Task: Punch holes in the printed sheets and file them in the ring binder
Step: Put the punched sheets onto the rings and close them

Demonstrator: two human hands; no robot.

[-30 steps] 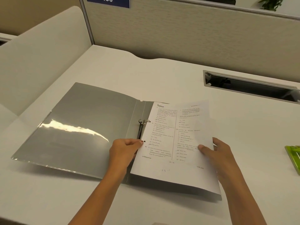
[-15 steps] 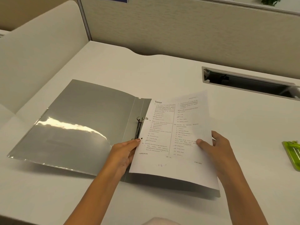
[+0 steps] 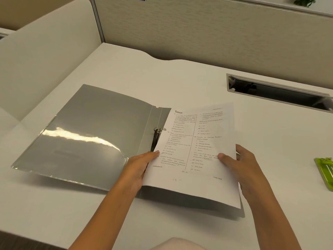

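In the head view, the ring binder (image 3: pixel 93 134) lies open on the white desk (image 3: pixel 180 76) in front of you. Its grey front cover is spread flat to your left, and its spine runs from the far side towards you, a little slanted. The metal ring (image 3: pixel 159 130) stands at the spine, with a dark bar going down from it towards your left hand.

The printed sheet (image 3: pixel 189 141) is above the right half of the binder. Its long axis goes away from you, almost along the spine, and the heading is at the far end, so the text reads upright for you. The near edge is lifted and throws a shadow on the back cover below. I cannot tell if the hole of the sheet is on the ring, or if other sheets lie under it in the binder.

Your left hand (image 3: pixel 138 168) pinches the left edge of the sheet, the thumb on top just beside the dark bar. Your right hand (image 3: pixel 246 170) grips the right edge, the thumb on the printed face and the fingers behind the paper.

A green object (image 3: pixel 325 171) lies at the right border, well apart from the binder. A long cable slot (image 3: pixel 277 94) is cut in the desk at the far right, dark inside
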